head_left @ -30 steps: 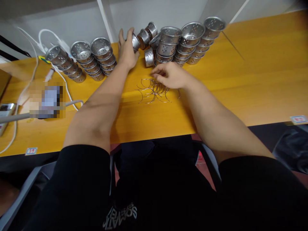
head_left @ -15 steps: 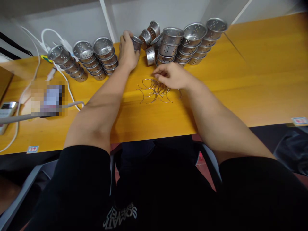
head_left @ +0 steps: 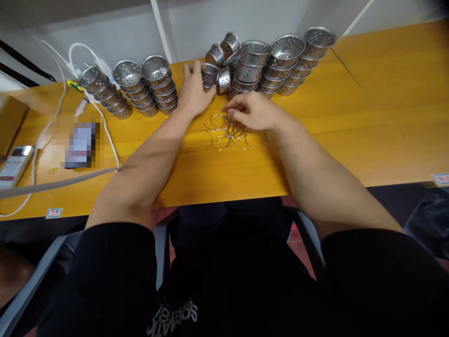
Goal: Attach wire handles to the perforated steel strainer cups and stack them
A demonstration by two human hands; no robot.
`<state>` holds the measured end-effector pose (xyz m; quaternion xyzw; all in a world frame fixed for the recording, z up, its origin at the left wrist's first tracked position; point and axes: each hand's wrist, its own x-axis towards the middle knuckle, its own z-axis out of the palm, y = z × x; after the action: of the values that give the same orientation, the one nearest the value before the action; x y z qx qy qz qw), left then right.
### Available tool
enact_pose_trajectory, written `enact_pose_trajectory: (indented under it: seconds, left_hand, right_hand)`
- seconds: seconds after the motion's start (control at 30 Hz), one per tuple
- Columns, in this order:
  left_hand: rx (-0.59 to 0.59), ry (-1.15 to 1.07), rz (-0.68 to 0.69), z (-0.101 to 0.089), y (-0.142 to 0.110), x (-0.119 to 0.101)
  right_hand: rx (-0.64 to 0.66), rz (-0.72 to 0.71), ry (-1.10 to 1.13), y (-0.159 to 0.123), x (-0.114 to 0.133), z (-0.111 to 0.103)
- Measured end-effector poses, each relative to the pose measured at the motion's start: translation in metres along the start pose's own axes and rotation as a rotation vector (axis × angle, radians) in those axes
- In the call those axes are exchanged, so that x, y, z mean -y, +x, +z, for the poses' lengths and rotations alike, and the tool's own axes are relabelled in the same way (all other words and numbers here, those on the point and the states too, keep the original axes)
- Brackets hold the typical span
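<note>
My left hand is closed around the side of a perforated metal cup at the back of the table. The cup stands roughly upright, and my fingers cover its left part. Right of it, my right hand hovers low, its fingers bent and thumb close to them; whether anything thin is pinched there is hidden. Just below those fingertips lies a loose pile of thin curved wire pieces. A small perforated cup lying on its side is between my hands, close to the held cup.
Stacks of similar cups stand to the left and right, with tipped cups behind. A phone, white cables and a white device lie on the left. The table's front edge runs before me.
My left hand has come right and slightly nearer with the metal cup, towards the small cup on its side. My right hand stays over the wire pieces. The view has shifted slightly.
</note>
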<state>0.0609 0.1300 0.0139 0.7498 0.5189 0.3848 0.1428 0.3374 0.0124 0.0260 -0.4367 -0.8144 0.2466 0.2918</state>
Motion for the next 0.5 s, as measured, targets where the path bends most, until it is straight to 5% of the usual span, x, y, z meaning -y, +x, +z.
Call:
enact_pose_trajectory:
  seconds: [0.5]
  left_hand:
    - [0.074,-0.079,0.068,-0.073,-0.118,-0.046]
  right_hand:
    - [0.004,-0.018,-0.005,-0.001,-0.001,0.0]
